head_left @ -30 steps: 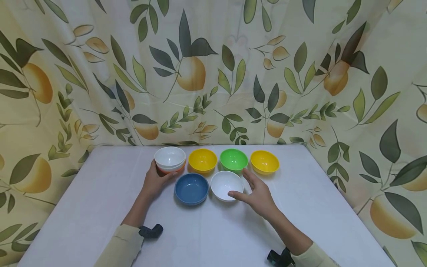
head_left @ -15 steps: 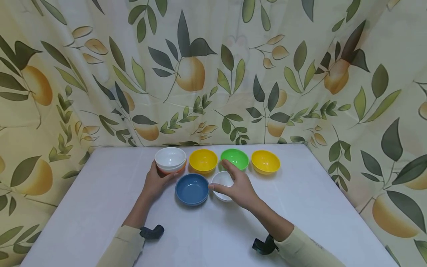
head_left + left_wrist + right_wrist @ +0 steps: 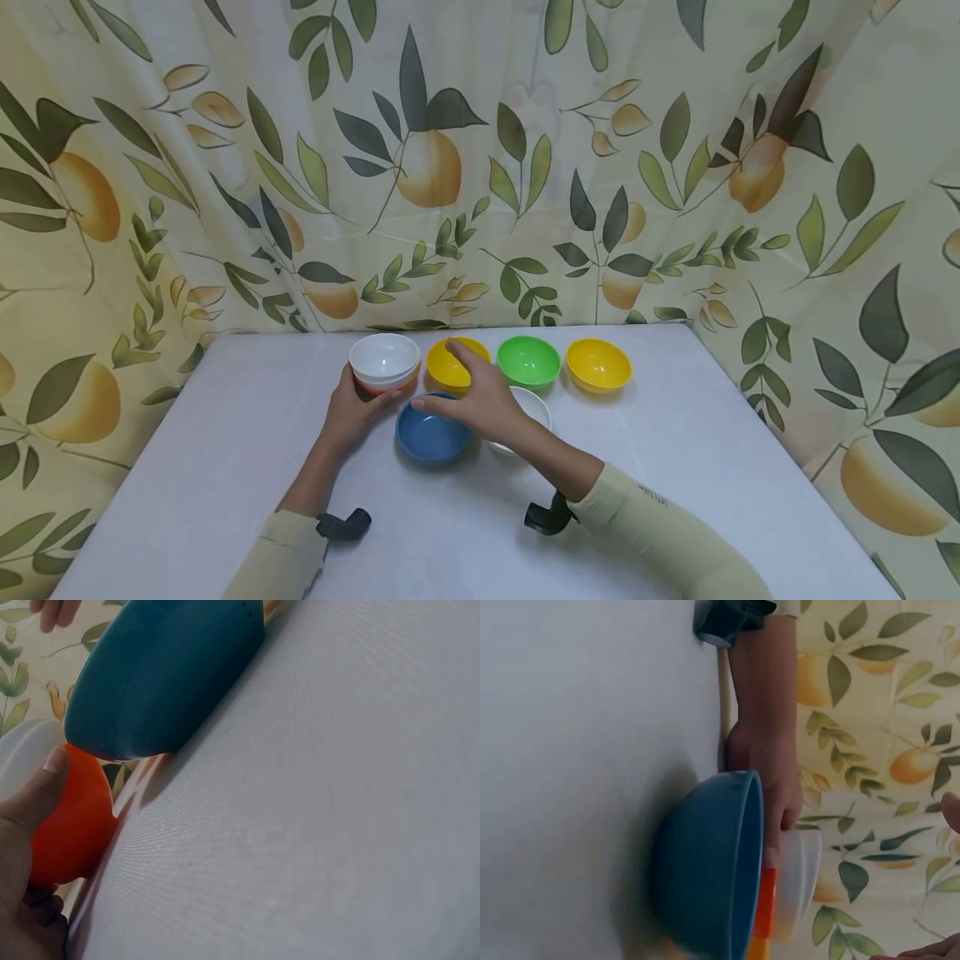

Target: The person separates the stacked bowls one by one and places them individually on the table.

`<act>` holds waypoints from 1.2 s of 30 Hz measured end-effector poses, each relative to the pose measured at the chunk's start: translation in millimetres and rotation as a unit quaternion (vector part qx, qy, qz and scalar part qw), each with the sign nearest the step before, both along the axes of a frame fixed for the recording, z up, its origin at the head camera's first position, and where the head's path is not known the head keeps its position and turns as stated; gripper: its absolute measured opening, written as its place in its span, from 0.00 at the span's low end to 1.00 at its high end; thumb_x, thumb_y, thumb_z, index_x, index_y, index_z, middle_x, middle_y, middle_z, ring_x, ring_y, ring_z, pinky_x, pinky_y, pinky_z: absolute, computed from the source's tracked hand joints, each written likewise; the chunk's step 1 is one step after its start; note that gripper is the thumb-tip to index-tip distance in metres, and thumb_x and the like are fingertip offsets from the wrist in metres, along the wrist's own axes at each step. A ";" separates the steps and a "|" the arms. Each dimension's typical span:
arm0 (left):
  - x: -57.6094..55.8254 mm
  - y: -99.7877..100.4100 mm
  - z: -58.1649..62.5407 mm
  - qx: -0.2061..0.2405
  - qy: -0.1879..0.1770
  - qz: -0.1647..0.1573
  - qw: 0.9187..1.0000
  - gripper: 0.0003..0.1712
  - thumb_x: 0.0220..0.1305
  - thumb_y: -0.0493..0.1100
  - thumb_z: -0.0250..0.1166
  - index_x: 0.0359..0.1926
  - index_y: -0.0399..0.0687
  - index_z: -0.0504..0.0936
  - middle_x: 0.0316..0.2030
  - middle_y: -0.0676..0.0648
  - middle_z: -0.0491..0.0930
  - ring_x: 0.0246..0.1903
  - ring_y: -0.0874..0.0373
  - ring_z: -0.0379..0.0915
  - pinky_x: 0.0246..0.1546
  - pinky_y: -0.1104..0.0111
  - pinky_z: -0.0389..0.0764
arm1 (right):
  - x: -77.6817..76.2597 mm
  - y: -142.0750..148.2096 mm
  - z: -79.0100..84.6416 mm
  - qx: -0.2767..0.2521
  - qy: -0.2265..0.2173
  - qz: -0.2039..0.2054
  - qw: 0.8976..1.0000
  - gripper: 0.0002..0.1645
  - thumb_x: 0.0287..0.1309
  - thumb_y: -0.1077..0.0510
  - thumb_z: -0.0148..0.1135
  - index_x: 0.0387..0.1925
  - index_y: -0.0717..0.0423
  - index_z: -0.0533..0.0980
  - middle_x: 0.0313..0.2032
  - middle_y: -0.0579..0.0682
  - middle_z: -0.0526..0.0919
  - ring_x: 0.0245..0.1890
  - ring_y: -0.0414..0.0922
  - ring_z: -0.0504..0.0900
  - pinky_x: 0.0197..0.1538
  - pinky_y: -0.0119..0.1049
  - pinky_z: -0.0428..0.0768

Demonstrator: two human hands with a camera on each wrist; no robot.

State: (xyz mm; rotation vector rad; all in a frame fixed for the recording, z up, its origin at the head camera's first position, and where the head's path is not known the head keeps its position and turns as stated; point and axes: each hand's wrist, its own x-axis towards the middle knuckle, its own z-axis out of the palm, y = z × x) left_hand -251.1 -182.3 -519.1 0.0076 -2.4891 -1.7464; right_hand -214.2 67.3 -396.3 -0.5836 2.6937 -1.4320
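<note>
My left hand [image 3: 356, 412] holds an orange bowl [image 3: 79, 817] on the table, its thumb pressed to the side. White bowls [image 3: 385, 357], apparently two, sit nested inside the orange one. Over the near row my right hand [image 3: 483, 400] hovers with thumb and fingers spread, holding nothing. Below its thumb stands a blue bowl [image 3: 431, 437]; its fingers partly cover a yellow bowl [image 3: 442, 367] behind. A white bowl [image 3: 536, 410] is partly hidden under the right hand and wrist. In the right wrist view, the blue bowl [image 3: 705, 862] stands before the stack.
A green bowl [image 3: 528, 362] and another yellow bowl [image 3: 598, 365] continue the back row to the right. White cloth covers the table [image 3: 420, 533]. A fruit-patterned curtain [image 3: 480, 250] hangs behind the far edge. Each wrist wears a black camera mount [image 3: 345, 525].
My right hand has swept left, from over the white bowl to above the blue bowl and the left yellow bowl. The left hand stays on the stack.
</note>
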 end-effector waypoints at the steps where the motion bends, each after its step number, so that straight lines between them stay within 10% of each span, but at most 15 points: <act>1: 0.0 -0.1 0.0 -0.003 -0.001 0.000 1.000 0.67 0.58 0.61 0.80 0.84 0.48 0.45 0.78 0.39 0.59 0.75 0.42 0.57 0.76 0.46 0.59 | -2.1 -2.9 0.7 0.001 0.001 -0.001 1.000 0.62 0.53 0.38 0.80 0.81 0.54 0.60 0.77 0.52 0.66 0.76 0.54 0.64 0.71 0.61 0.69; 14: 0.5 -2.5 -1.4 -0.013 -0.004 0.003 1.000 0.69 0.59 0.63 0.79 0.84 0.44 0.43 0.78 0.35 0.56 0.77 0.40 0.54 0.75 0.46 0.60 | -26.7 -37.5 6.1 0.028 -0.003 0.007 1.000 0.63 0.53 0.36 0.79 0.80 0.61 0.60 0.76 0.58 0.67 0.73 0.56 0.68 0.72 0.54 0.71; 36: -1.6 -1.1 -1.9 -0.020 -0.006 0.004 1.000 0.70 0.57 0.65 0.79 0.84 0.45 0.44 0.78 0.36 0.56 0.77 0.40 0.53 0.76 0.46 0.59 | -60.5 -72.9 -4.9 0.156 -0.061 -0.011 0.986 0.57 0.47 0.31 0.82 0.67 0.62 0.70 0.52 0.55 0.82 0.46 0.48 0.80 0.45 0.37 0.83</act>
